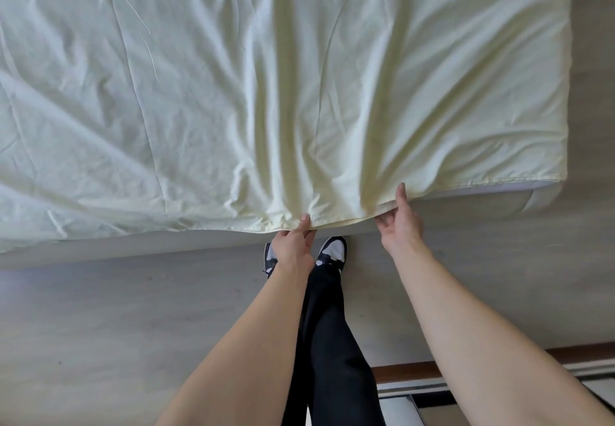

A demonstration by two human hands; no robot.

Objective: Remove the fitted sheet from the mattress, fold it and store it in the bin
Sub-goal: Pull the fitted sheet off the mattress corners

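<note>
A pale cream fitted sheet (266, 92) lies wrinkled over the mattress (519, 201), filling the upper part of the view. Its near edge is pulled up off the mattress side at the right, where white mattress shows. My left hand (294, 242) pinches the sheet's hem between thumb and fingers near the middle of the near edge. My right hand (401, 222) holds the hem a little to the right, thumb on top and fingers under the fabric. Folds fan out across the sheet from both hands. No bin is in view.
I stand at the bed's near side on a grey wood-look floor (116, 325); my dark trousers and black-and-white shoes (331, 251) are beside the bed edge. A brown skirting strip and a white frame (409, 379) run along the lower right.
</note>
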